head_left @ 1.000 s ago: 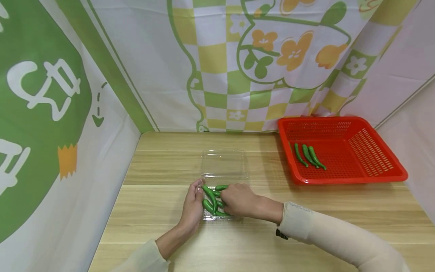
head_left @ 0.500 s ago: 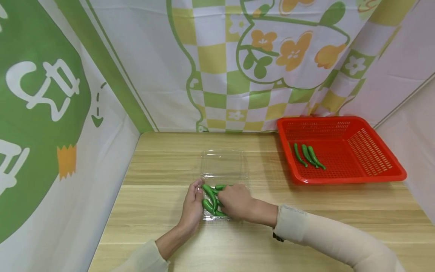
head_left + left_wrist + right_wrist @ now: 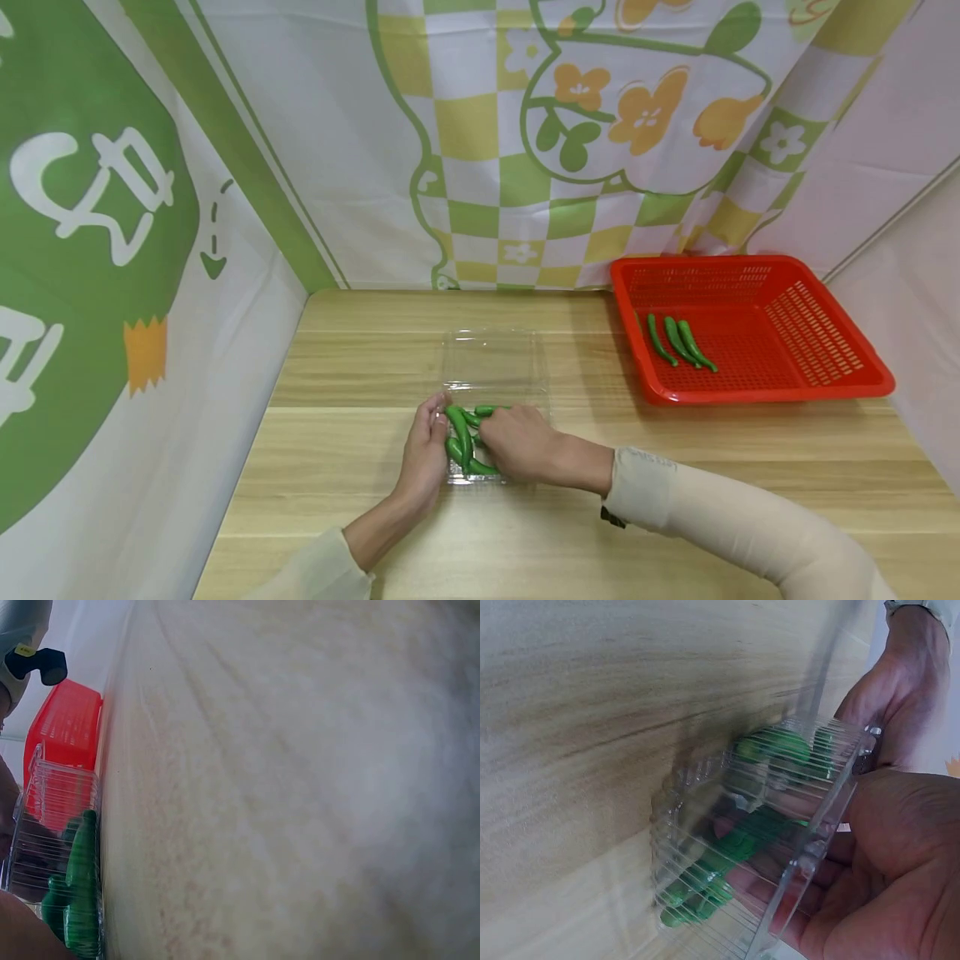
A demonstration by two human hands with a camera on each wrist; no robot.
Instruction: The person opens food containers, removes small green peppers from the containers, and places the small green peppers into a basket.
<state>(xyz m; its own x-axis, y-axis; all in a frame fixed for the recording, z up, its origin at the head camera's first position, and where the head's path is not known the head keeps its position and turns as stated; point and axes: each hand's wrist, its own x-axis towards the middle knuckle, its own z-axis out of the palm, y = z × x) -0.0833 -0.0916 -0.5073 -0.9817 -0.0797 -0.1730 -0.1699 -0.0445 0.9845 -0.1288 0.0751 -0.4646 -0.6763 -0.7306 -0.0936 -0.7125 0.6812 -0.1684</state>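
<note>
In the head view, I am watching the left hand bracing the transparent box at its 9 o'clock wall; it is cupping that side, but I cannot tell whether thumb and fingers are pinching the rim. The right hand is reaching in from 3 o'clock, its fingers bending down among the green peppers. These are lying loosely crossed inside the box, and I am judging the step in hand as arranging them there. The next move is calling, I think, for bedding the peppers below the rim before the fingers are letting go. The open lid is lying back at 12 o'clock from the box. The red basket is sitting at 2 o'clock, with three more peppers resting on its left part, and a stretch of table is separating it from the box.

In the left wrist view, I am seeing the box side-on at 8 o'clock, peppers showing through its wall and the basket standing behind. The left fingers are falling outside this view. Tabletop is filling most of the rest.

In the right wrist view, I am looking through the ribbed wall: the right fingers are apparently grasping a pepper toward 6 o'clock. The rim is running close by the palm, so lifting straight up is looking safer than sliding sideways.
</note>
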